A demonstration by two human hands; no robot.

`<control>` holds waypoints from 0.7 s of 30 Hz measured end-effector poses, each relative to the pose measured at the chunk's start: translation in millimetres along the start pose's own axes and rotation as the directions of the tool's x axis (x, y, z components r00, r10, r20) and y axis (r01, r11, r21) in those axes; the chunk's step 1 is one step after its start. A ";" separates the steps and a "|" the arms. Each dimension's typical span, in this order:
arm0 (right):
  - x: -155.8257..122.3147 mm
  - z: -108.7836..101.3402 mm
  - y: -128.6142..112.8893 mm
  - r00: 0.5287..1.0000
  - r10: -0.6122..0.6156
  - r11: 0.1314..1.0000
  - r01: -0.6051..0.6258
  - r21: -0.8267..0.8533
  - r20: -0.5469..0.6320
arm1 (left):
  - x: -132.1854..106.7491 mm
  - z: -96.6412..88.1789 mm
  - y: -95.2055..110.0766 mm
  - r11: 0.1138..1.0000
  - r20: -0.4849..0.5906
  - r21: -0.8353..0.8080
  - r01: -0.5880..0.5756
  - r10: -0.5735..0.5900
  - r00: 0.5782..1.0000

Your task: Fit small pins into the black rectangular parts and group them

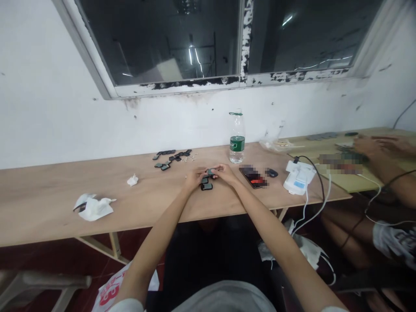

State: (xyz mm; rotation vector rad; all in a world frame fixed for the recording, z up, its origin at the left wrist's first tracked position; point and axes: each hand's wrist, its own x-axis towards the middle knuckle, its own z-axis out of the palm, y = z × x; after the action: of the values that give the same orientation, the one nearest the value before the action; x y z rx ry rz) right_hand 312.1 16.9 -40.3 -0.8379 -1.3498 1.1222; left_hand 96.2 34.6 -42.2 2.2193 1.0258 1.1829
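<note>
Close together over the table, my left hand [195,177] and my right hand [224,171] both hold a small flat piece [211,171] with a grey-green face and dark edge. Its exact kind cannot be made out. My fingers are closed on its two sides. Just below my hands, a similar black-rimmed piece [206,186] lies on the wood, with another partly covered by my left fingers. Farther back to the left, a loose group of the same dark pieces [165,165] lies beside small pale bits [188,159].
A water bottle [237,143] stands behind my right hand. To the right are a phone [253,177], a black mouse-like object [272,173] and a white power strip [299,177] with cables. Crumpled tissues [95,209] lie left. Another person's hands [373,145] work at the far right.
</note>
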 end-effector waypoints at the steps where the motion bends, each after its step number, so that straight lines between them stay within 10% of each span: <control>1: -0.1 -0.1 -0.1 1.000 -0.001 1.000 0.001 -0.002 0.009 | 0.4 0.7 -2.1 0.997 0.005 -0.057 0.049 -0.048 0.999; 9: -2.0 3.1 0.1 0.995 0.015 1.000 -0.017 0.021 0.096 | 1.7 3.5 -20.9 0.938 0.061 -0.270 0.216 -0.208 0.976; 21: -8.1 -6.3 -6.6 1.000 0.012 0.991 -0.010 -0.131 0.014 | -5.3 -10.7 -9.5 0.992 -0.112 -0.107 0.065 -0.077 0.991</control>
State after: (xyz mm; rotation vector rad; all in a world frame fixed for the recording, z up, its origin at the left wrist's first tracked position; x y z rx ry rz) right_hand 320.1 8.3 -37.1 -0.9346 -1.4449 1.0587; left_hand 81.5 36.8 -45.3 2.0387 1.0553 1.3160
